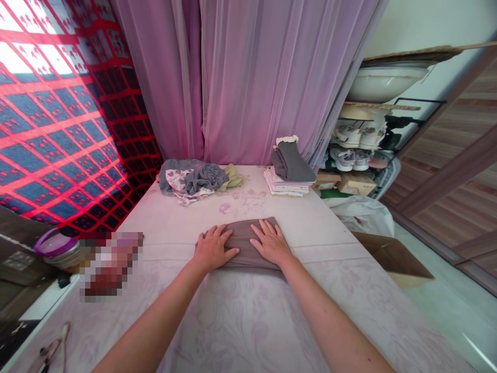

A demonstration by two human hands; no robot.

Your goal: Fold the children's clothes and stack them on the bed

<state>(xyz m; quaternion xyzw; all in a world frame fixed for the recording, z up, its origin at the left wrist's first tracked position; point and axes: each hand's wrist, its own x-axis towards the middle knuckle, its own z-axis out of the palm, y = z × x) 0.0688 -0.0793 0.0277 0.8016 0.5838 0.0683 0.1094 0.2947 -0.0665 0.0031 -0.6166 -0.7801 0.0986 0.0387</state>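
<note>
A folded grey-brown garment [244, 243] lies flat on the pale floral bed surface [248, 321] in front of me. My left hand [214, 248] rests on its left part, fingers spread. On its right part lies my right hand [272, 242], also flat with the fingers apart. Part of the cloth is hidden under both palms, so I cannot tell exactly what garment it is. Beyond it at the right stands a stack of folded light clothes [289, 185], topped by a folded dark grey garment [293, 161] with a white ruffled edge.
Crumpled clothes [202, 176] are heaped at the far left. Purple curtains [248, 77] hang behind the bed, and a red-and-black patterned cloth [128, 114] hangs at left. Right of the bed are a shoe rack [349, 158] and an open cardboard box [392, 254]. A blurred patch covers something at left.
</note>
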